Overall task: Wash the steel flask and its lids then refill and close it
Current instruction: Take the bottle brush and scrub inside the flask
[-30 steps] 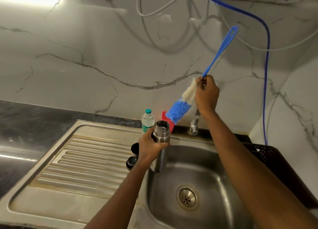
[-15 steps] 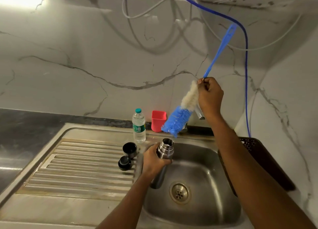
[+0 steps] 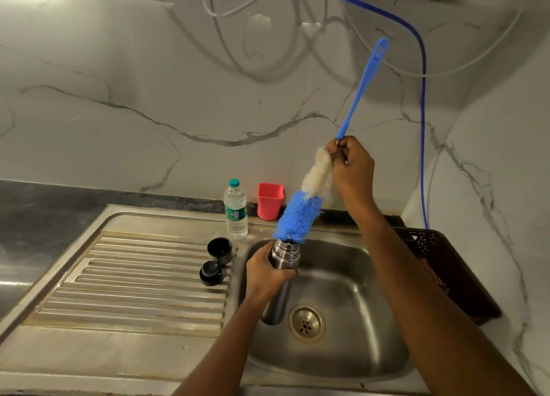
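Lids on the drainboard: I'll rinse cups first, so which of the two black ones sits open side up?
The farther black lid, nearer the water bottle, shows its hollow; the nearer lid shows a closed top.

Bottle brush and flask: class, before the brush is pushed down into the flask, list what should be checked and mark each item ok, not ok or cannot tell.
1. Steel flask open, lids off: ok; two black lids sit on the drainboard.
2. Left hand grips flask firmly: ok.
3. Flask held over sink basin: ok.
4. Bottle brush tip at flask mouth: ok.
5. Right hand holds the brush near the bristles: ok.
6. Soap or water inside flask: cannot tell.
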